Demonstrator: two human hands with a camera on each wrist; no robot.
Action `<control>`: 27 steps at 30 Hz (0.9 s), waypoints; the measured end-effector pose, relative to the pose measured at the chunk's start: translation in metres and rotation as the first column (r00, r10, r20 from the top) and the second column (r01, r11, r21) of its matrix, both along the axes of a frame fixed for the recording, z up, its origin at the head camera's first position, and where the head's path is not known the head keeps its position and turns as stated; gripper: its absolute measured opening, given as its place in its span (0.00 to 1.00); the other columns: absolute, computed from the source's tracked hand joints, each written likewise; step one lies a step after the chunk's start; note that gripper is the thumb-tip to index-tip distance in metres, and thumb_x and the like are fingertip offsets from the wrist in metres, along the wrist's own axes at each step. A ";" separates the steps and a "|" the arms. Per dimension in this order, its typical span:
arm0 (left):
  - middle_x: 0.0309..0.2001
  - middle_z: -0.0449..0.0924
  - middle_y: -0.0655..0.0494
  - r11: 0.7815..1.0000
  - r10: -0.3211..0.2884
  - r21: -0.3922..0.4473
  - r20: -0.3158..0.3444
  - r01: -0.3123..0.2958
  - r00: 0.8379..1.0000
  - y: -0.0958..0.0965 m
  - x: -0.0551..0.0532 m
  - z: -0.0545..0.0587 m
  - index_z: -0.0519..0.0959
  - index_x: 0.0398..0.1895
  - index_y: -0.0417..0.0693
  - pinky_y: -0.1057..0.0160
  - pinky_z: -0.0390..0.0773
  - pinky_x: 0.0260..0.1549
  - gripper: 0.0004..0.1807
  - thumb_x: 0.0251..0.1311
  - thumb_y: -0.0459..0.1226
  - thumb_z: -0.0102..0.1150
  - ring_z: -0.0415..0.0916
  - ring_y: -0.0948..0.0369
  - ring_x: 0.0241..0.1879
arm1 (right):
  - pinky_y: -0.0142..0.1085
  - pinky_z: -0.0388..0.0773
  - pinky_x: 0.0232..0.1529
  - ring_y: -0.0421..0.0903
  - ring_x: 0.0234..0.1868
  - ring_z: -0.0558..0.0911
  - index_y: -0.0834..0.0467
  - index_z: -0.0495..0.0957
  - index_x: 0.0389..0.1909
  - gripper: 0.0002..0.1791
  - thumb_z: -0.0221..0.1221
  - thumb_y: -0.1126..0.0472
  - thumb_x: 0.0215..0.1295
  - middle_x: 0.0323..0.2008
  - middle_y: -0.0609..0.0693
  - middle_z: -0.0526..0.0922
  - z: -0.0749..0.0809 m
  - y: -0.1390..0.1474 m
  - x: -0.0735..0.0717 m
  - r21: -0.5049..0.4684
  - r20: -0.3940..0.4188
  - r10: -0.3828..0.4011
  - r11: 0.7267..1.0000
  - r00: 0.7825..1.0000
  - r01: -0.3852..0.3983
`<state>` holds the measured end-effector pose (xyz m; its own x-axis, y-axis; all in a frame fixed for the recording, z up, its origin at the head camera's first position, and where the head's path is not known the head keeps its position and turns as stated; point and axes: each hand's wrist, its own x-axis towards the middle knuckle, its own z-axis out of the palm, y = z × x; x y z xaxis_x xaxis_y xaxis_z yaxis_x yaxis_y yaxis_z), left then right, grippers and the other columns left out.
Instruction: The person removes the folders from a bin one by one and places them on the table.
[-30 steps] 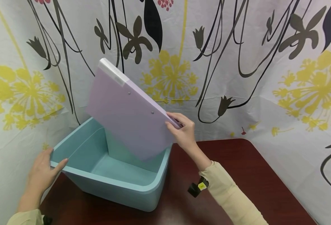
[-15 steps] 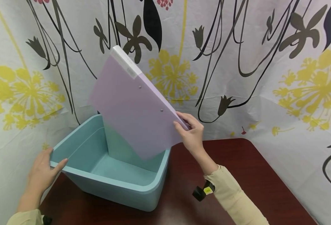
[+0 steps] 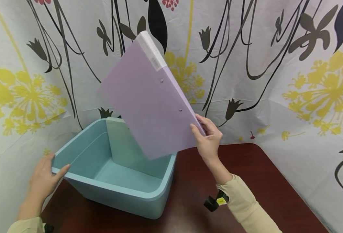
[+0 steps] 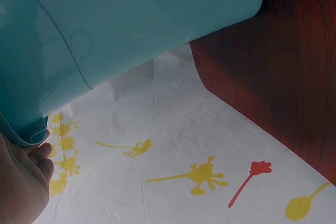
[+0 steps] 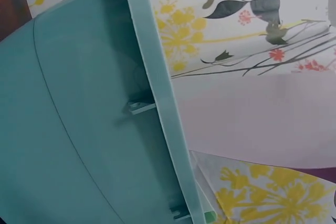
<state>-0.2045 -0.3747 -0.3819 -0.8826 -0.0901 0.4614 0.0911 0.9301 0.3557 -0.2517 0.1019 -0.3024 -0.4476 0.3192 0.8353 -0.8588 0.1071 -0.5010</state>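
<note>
My right hand [image 3: 209, 139] pinches a light purple ring binder or file folder [image 3: 151, 100] near the lower end of its spine. The folder is tilted above the right back of a blue-green plastic bin [image 3: 116, 191], with a white label strip [image 3: 152, 51] at its upper end. In the right wrist view the folder [image 5: 252, 119] fills the right side, past the bin's rim. My left hand [image 3: 43, 178] grips the bin's left corner, thumb over the rim and fingers underneath. Inside the bin a pale green folder [image 3: 125, 145] leans upright against the back wall, partly hidden.
The bin stands on a dark red-brown wooden table [image 3: 241, 181], whose surface extends to its right. A white curtain [image 3: 261, 106] with yellow and dark flower prints hangs close behind and around the table. A small dark camera [image 3: 212, 203] is strapped to my right wrist.
My right hand has moved right and tipped the purple folder steeper, raising its labelled end. More of the green folder's top edge shows. My left hand has stayed on the bin.
</note>
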 end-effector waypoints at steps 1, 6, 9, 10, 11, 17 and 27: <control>0.58 0.55 0.24 1.000 0.001 0.001 0.000 -0.001 1.000 0.000 0.000 0.000 0.52 0.62 0.24 0.34 0.53 0.53 0.43 0.58 0.51 0.50 0.53 0.33 0.56 | 0.23 0.76 0.28 0.34 0.28 0.80 0.73 0.78 0.41 0.16 0.60 0.79 0.46 0.36 0.42 0.81 0.000 0.001 0.001 -0.010 0.002 -0.004 1.000 1.000 0.004; 0.58 0.54 0.23 1.000 -0.005 0.006 0.002 0.004 1.000 0.000 0.000 0.001 0.51 0.62 0.23 0.35 0.52 0.54 0.43 0.59 0.51 0.50 0.53 0.33 0.56 | 0.25 0.77 0.28 0.36 0.28 0.82 0.73 0.78 0.41 0.17 0.60 0.78 0.47 0.35 0.44 0.82 0.000 0.003 0.003 -0.060 -0.002 0.002 0.998 1.000 -0.002; 0.58 0.55 0.23 1.000 -0.009 0.006 -0.001 0.009 1.000 0.000 0.000 0.001 0.52 0.62 0.23 0.35 0.52 0.53 0.42 0.59 0.51 0.50 0.53 0.33 0.56 | 0.26 0.77 0.30 0.37 0.29 0.82 0.75 0.77 0.41 0.16 0.60 0.78 0.46 0.34 0.44 0.82 0.002 0.005 0.005 -0.085 -0.014 0.009 0.996 1.000 -0.010; 0.58 0.55 0.24 1.000 -0.012 0.006 -0.003 0.012 1.000 0.000 -0.001 0.001 0.52 0.62 0.23 0.35 0.52 0.53 0.42 0.59 0.50 0.50 0.53 0.33 0.56 | 0.26 0.77 0.30 0.37 0.29 0.82 0.75 0.77 0.41 0.16 0.60 0.78 0.46 0.34 0.44 0.82 0.002 0.005 0.006 -0.089 -0.018 0.008 0.996 1.000 -0.010; 0.58 0.55 0.24 1.000 -0.012 0.007 -0.002 0.012 1.000 0.000 -0.001 0.001 0.52 0.62 0.23 0.35 0.52 0.53 0.42 0.59 0.51 0.50 0.53 0.33 0.56 | 0.26 0.77 0.30 0.37 0.29 0.82 0.75 0.77 0.40 0.16 0.60 0.79 0.46 0.34 0.44 0.82 0.003 0.006 0.007 -0.093 -0.021 0.005 0.996 1.000 -0.007; 0.58 0.55 0.23 1.000 -0.010 0.010 -0.004 0.010 1.000 0.000 -0.001 0.001 0.52 0.62 0.23 0.34 0.52 0.53 0.42 0.59 0.51 0.49 0.53 0.32 0.55 | 0.26 0.77 0.30 0.37 0.29 0.82 0.76 0.77 0.41 0.17 0.60 0.78 0.46 0.34 0.45 0.82 0.004 0.012 0.011 -0.113 -0.036 -0.010 0.994 0.999 0.006; 0.56 0.56 0.24 1.000 -0.006 0.012 -0.014 0.006 1.000 0.002 -0.001 0.002 0.53 0.61 0.23 0.34 0.55 0.51 0.41 0.58 0.50 0.51 0.55 0.33 0.54 | 0.26 0.78 0.29 0.39 0.30 0.82 0.77 0.76 0.41 0.17 0.59 0.81 0.45 0.33 0.47 0.83 0.001 0.025 0.014 -0.160 -0.038 0.002 0.987 0.999 -0.008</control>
<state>-0.2052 -0.3722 -0.3796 -0.8768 -0.0904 0.4722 0.1013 0.9254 0.3652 -0.2376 0.1269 -0.3012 -0.4193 0.4480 0.7896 -0.8774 0.0232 -0.4791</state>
